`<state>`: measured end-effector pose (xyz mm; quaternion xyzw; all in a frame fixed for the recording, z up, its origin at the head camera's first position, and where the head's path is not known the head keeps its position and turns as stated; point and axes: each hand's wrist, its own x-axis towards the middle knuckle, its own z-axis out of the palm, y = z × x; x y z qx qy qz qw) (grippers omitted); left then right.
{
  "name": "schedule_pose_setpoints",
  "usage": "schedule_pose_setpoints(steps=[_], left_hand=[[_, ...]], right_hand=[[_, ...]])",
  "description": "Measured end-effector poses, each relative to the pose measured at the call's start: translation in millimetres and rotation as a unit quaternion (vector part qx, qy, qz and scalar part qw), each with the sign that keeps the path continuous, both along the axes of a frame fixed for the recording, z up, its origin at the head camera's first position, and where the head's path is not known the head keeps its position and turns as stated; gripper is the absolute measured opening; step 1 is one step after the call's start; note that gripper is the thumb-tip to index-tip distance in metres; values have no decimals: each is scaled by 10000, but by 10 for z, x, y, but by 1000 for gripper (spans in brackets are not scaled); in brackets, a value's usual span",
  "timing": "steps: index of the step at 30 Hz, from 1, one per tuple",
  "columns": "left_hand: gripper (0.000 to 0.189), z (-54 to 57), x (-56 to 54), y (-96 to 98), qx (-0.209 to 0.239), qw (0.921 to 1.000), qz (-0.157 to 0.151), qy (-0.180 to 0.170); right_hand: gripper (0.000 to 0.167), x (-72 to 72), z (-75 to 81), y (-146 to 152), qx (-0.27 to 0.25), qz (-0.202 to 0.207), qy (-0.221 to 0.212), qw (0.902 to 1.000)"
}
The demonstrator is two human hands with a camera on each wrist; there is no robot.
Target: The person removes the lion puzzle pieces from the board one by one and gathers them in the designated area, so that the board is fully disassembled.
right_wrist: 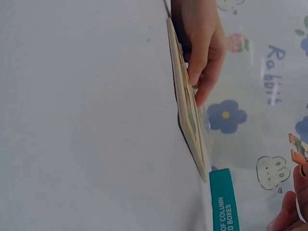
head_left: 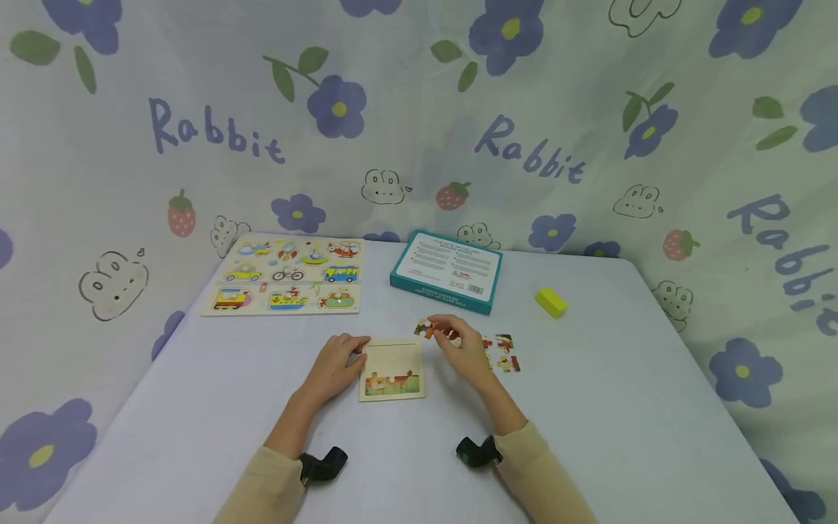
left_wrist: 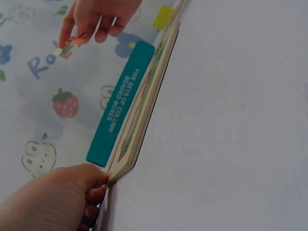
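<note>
My right hand [head_left: 463, 351] pinches a jigsaw puzzle piece [head_left: 424, 328] between thumb and fingertips, raised above the table beyond the right side of a wooden puzzle tray [head_left: 390, 349]. Orange and green show on that piece [left_wrist: 71, 46] in the left wrist view. Joined pieces [head_left: 393, 383] fill the tray's near part, and its far part is bare wood. At the tray's left edge my left hand [head_left: 335, 367] grips the frame, thumb on the corner and fingers curled beside it. Several loose puzzle pieces [head_left: 507, 363] lie right of the tray, some hidden behind the right hand.
A teal box [head_left: 445, 271] lies behind the tray. To the back left is a wooden board [head_left: 281, 275] with vehicle pictures. A yellow block [head_left: 551, 302] sits at the back right of the white table [head_left: 622, 407]. A patterned cloth [head_left: 419, 109] hangs behind.
</note>
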<state>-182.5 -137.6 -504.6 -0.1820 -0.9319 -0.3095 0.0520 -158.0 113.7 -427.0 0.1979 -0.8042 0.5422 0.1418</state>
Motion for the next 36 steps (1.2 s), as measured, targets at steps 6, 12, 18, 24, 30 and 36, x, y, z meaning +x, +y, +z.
schedule_pose_setpoints(steps=[6, 12, 18, 24, 30, 36], left_hand=[[34, 15, -1, -5, 13, 10000, -37, 19], [33, 19, -18, 17, 9, 10000, 0, 31], [34, 21, -4, 27, -24, 10000, -38, -52], [34, 35, 4, 25, 51, 10000, -50, -17], [34, 27, -5, 18, 36, 10000, -62, -27], [34, 22, -20, 14, -11, 10000, -83, -29]], right_hand=[[20, -75, -169, 211, 97, -248, -24, 9996], [20, -159, -382, 450, 264, -544, -265, 9978], [20, -157, -477, 661, 433, -787, -347, 9954], [20, -198, -586, 815, 708, -985, -220, 9924], [19, -192, -621, 860, 801, -1097, -423, 9898], [19, -200, -645, 831, 812, -1075, -568, 9893]])
